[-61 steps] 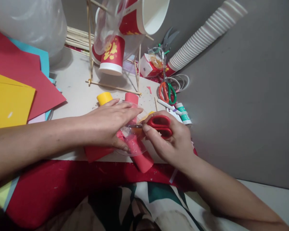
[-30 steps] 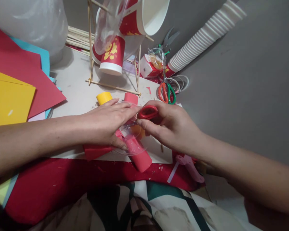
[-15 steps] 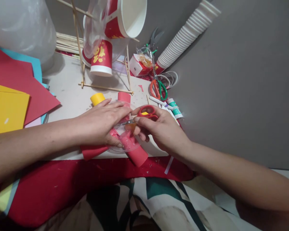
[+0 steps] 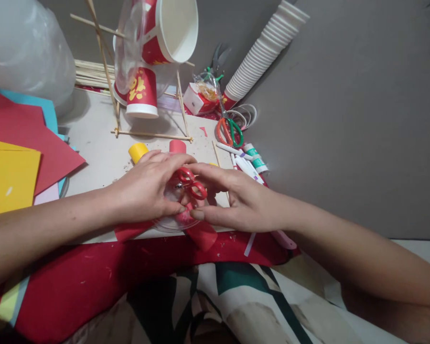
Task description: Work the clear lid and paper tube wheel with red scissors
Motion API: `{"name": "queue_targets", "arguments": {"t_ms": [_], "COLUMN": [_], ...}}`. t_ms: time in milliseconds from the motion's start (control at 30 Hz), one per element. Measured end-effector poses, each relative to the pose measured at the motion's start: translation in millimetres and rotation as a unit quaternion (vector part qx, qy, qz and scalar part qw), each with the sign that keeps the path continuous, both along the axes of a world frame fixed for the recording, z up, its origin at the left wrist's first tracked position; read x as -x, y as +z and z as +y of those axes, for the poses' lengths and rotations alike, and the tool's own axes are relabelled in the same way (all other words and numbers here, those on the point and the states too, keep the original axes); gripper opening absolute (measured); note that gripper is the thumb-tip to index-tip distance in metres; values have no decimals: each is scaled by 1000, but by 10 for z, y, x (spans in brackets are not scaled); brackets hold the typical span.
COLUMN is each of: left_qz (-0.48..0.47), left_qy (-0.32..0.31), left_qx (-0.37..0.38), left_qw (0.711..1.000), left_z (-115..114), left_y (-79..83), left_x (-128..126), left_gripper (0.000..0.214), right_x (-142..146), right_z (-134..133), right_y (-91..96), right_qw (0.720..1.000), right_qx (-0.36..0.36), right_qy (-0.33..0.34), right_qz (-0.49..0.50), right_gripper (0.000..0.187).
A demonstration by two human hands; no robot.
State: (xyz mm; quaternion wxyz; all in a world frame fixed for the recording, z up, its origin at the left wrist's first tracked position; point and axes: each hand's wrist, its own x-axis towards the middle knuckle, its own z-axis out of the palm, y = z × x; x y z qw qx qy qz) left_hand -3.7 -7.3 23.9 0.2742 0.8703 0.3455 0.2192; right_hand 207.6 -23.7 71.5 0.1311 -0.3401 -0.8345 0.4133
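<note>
My left hand (image 4: pixel 148 186) is curved over a round clear plastic disc (image 4: pixel 165 225), its thumb near the middle. Pink-red paper tubes (image 4: pixel 201 236) and a yellow paper tube (image 4: pixel 138 152) stick out around the disc. Red-handled scissors (image 4: pixel 193 183) stand at the disc's centre, handles up between my hands; their blades are mostly hidden. My right hand (image 4: pixel 238 196) surrounds the handles without gripping them, thumb and forefinger stretched apart. Its forefinger meets the left fingers, and its other fingers are partly hidden.
Behind stands a stick frame (image 4: pixel 150 135) with red paper cups (image 4: pixel 143 91). A stack of cups (image 4: pixel 265 50) leans on the wall, near orange-and-green scissors (image 4: pixel 230 132) and markers (image 4: pixel 249 167). Coloured paper sheets (image 4: pixel 17 143) lie left. A red cloth (image 4: pixel 93 272) covers the near edge.
My right hand has let go of the scissors handles, which now stand upright at the disc, and has opened around them. My left fingers have curled in more. The view has shifted slightly.
</note>
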Motion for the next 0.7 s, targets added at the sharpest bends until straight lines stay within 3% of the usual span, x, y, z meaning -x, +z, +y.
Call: {"name": "queue_targets", "arguments": {"t_ms": [67,167,233,300,367,433,567,700], "left_qz": [-14,-50,-61,-59,-51,-45,-66,-100], "left_qy": [10,20,20,18,15,11,31,47], "left_qx": [15,22,12,3,-8,-9,67,159], "left_qw": [1000,998,998,998,999,999,995,981], "left_z": [13,33,40,44,46,45,28,2], "left_y": [4,-7,-15,-13,0,19,50,63], "left_x": [4,7,4,-2,-8,-11,-5,3], "left_gripper": [56,37,21,11,11,13,13,12], "right_x": [-117,-327,-456,-552,-608,-627,-604,-595], "right_z": [35,211,395,583,733,827,896,907], "right_y": [42,38,-32,-143,-265,-377,-521,-511], "right_qw": [1000,991,962,918,879,865,869,871], "right_qx": [28,27,-36,-112,-141,-143,-127,-106], "right_qy": [-1,-130,-266,-323,-313,-287,-273,-288], "right_qz": [14,21,-58,-204,-331,-387,-393,-384], "right_gripper": [45,33,19,16,19,19,12,15]}}
